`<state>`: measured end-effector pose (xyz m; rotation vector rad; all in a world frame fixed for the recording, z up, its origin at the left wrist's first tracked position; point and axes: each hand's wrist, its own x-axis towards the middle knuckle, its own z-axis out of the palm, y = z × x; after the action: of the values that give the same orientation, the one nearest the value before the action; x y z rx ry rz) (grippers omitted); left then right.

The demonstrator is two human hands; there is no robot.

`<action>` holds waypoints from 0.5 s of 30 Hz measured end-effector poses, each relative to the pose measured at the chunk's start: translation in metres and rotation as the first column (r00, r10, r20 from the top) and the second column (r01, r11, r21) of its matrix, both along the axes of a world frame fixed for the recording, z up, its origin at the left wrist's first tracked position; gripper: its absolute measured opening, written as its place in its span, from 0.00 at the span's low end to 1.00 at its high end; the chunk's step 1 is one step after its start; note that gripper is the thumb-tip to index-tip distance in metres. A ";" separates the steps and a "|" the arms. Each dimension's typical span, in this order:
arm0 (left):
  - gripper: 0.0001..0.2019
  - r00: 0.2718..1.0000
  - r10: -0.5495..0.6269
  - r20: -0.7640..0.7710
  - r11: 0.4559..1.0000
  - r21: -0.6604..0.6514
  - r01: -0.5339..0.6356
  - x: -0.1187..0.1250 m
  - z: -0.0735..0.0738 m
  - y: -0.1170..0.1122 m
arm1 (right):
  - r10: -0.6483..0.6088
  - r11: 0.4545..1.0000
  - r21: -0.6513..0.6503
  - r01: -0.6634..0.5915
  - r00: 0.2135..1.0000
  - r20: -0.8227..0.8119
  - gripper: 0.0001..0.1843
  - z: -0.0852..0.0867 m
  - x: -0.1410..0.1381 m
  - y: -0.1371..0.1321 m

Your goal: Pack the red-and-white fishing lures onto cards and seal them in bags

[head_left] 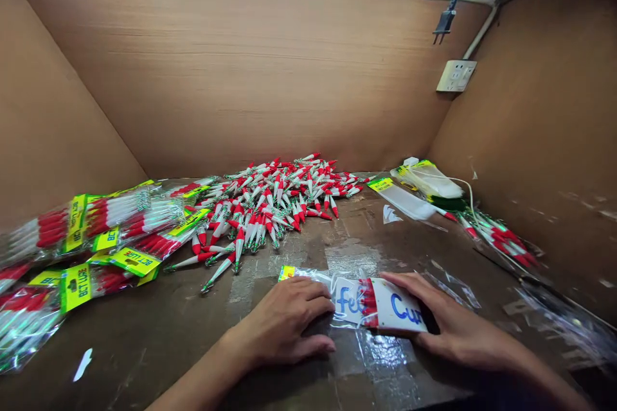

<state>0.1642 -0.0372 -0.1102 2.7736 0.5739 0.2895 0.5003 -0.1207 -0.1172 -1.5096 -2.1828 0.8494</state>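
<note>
Taking the middle of the view as the dial's centre, the bag (324, 275) at six o'clock is thin, clear, glossy plastic; the block (402, 307) near five looks smooth, its material uncertain. Near the centre, the lures (277, 196) have a smooth, glossy finish. Packets (166, 212) toward nine are shiny clear film. The back wall (241, 77) at twelve is matt, faintly ribbed cardboard; the socket (457, 76) at two, smooth plastic; the counter (183, 347), dull and scuffed.
</note>
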 end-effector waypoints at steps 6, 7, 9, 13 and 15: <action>0.36 0.972 0.229 -0.053 0.963 0.160 -0.218 0.026 0.002 -0.018 | 0.007 0.999 0.037 -0.006 0.999 -0.038 0.48 -0.009 -0.018 0.008; 0.35 0.965 0.255 -0.061 0.954 0.180 -0.240 0.033 0.002 -0.022 | 0.002 0.999 0.037 0.000 0.999 -0.045 0.48 -0.011 -0.018 0.008; 0.29 0.956 0.283 -0.076 0.944 0.195 -0.265 0.045 -0.001 -0.027 | -0.005 0.999 0.043 0.007 0.998 -0.058 0.49 -0.016 -0.019 0.009; 0.20 0.950 0.295 -0.105 0.945 0.180 -0.273 0.056 -0.008 -0.025 | 0.005 0.998 0.069 0.000 0.998 -0.068 0.47 -0.018 -0.017 0.008; 0.15 0.952 0.289 -0.102 0.948 0.170 -0.270 0.055 -0.012 -0.022 | 0.005 0.997 0.071 0.001 0.997 -0.073 0.47 -0.017 -0.017 0.008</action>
<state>0.2191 -0.0589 -0.1221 2.8695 1.0227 0.2286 0.4834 -0.1128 -0.1346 -1.4208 -2.1393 0.8056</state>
